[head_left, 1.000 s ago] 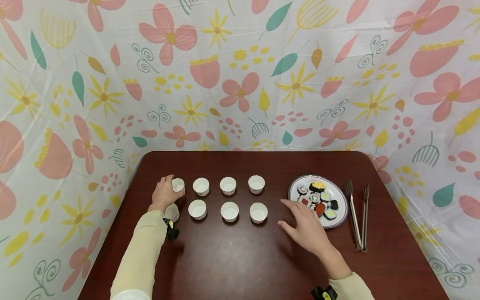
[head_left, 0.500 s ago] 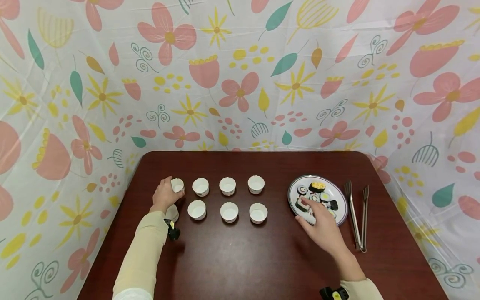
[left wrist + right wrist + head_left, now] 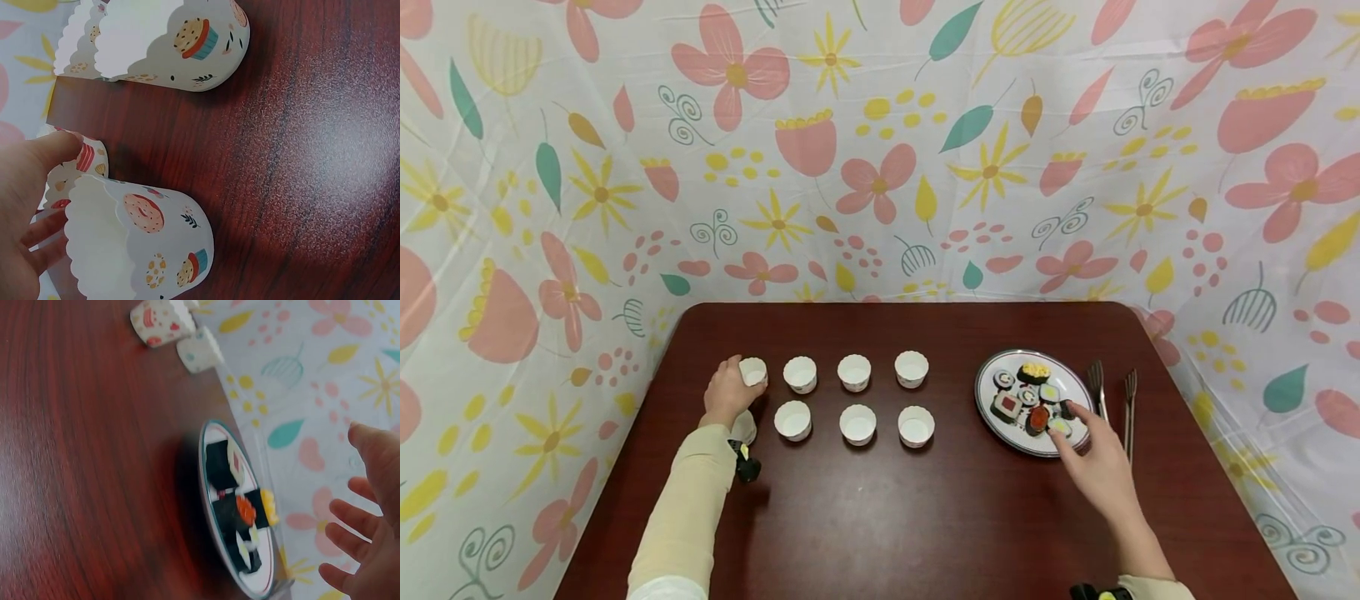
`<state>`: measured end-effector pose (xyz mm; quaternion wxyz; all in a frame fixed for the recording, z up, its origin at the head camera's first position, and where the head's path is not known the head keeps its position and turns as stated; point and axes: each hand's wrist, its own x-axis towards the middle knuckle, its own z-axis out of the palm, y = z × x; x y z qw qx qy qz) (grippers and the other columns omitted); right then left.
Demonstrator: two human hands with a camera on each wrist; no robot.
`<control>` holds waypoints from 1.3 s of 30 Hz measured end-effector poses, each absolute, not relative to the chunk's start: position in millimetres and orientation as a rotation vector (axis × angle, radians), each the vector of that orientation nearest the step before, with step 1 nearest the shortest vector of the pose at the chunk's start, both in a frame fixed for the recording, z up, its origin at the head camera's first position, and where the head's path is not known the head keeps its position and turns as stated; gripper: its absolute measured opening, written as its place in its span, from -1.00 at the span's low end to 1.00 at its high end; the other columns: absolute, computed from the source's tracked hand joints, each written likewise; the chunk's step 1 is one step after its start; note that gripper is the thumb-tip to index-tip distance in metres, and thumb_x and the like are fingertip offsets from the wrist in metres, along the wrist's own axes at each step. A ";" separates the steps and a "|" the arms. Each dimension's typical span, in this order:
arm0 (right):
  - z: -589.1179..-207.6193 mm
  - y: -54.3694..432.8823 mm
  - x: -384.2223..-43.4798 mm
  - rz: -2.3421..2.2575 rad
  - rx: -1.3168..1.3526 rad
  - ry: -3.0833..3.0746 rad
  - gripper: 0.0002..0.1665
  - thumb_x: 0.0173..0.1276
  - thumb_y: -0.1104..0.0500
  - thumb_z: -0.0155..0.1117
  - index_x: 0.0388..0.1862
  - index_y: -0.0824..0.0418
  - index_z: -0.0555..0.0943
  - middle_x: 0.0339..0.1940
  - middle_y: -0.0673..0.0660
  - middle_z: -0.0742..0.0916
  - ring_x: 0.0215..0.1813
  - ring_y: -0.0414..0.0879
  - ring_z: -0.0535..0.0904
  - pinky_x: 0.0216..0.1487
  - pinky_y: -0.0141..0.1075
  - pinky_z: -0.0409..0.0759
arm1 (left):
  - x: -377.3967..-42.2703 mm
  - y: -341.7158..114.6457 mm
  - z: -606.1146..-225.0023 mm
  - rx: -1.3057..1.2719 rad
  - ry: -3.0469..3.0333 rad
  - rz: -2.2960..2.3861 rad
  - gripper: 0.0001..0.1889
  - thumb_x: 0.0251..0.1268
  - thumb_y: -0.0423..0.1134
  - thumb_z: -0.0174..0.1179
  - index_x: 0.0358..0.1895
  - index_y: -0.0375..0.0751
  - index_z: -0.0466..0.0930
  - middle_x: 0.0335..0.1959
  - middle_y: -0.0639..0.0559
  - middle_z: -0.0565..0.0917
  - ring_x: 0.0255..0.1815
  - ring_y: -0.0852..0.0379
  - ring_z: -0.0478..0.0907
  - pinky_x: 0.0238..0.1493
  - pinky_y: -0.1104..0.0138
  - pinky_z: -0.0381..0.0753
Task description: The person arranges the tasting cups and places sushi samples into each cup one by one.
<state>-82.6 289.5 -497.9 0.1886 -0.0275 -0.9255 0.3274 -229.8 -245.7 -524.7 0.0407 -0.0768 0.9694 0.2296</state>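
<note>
My left hand [image 3: 725, 395] holds a white paper baking cup [image 3: 754, 371] at the back left of the table. In the left wrist view the thumb lies against that cup's printed side, partly behind a nearer baking cup [image 3: 137, 237]. My right hand [image 3: 1099, 467] hovers at the right front of an oval white plate [image 3: 1003, 433], fingers apart and nothing between them. Several sushi pieces lie on the plate, among them one with yellow topping [image 3: 1035, 371], one with orange topping [image 3: 1037, 418] and a red-centred roll [image 3: 1007, 405]. The right fingertips overlap the rightmost pieces in the head view.
More white baking cups, such as this front one [image 3: 916, 426], stand in two rows left of the plate. Metal tongs [image 3: 1129, 408] lie right of the plate, partly hidden by my right hand. A flowered curtain [image 3: 880, 167] surrounds the table [image 3: 880, 533] at the back and sides.
My right hand has moved right, from beside the plate across its front to the tongs' side. The left hand keeps its hold on the back-left cup.
</note>
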 end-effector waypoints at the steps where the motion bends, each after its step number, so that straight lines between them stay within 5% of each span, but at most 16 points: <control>1: -498.4 293.3 -82.2 0.918 -0.119 -2.594 -0.40 0.15 0.21 0.31 0.17 0.36 0.43 0.04 0.40 0.55 0.10 0.30 0.40 0.03 0.10 0.29 | -229.5 -246.0 -525.2 -0.239 2.972 0.708 -0.17 0.08 0.00 0.24 0.34 -0.36 0.10 0.22 -0.38 0.29 0.12 -0.35 0.35 0.00 -0.17 0.39; 18: -516.0 329.6 -82.0 0.883 -0.600 -2.443 -0.27 0.13 0.14 0.27 0.27 0.37 0.32 0.06 0.56 0.46 0.07 0.50 0.28 0.07 0.20 0.17 | -227.1 -248.4 -528.4 -0.271 3.003 0.748 -0.24 0.06 -0.01 0.28 0.27 -0.35 0.24 0.14 -0.35 0.41 0.05 -0.34 0.43 -0.03 -0.15 0.42; 28: -535.6 346.2 -83.0 0.913 -1.005 -2.642 -0.02 0.26 -0.18 0.08 0.47 0.27 -0.06 0.29 0.56 0.20 0.27 0.51 0.05 0.10 0.36 0.06 | -227.5 -246.8 -528.6 -0.279 2.982 0.800 -0.26 0.08 -0.03 0.27 0.28 -0.32 0.24 0.17 -0.33 0.39 0.06 -0.32 0.43 -0.02 -0.14 0.42; 39: -552.9 351.4 -91.5 0.871 -1.118 -2.715 0.04 0.26 -0.20 0.02 0.45 0.36 -0.16 0.28 0.60 0.15 0.27 0.50 0.02 0.09 0.34 0.08 | -228.2 -246.6 -529.5 -0.302 2.967 0.795 -0.24 0.10 -0.04 0.26 0.32 -0.32 0.18 0.24 -0.33 0.33 0.15 -0.33 0.36 0.06 -0.13 0.37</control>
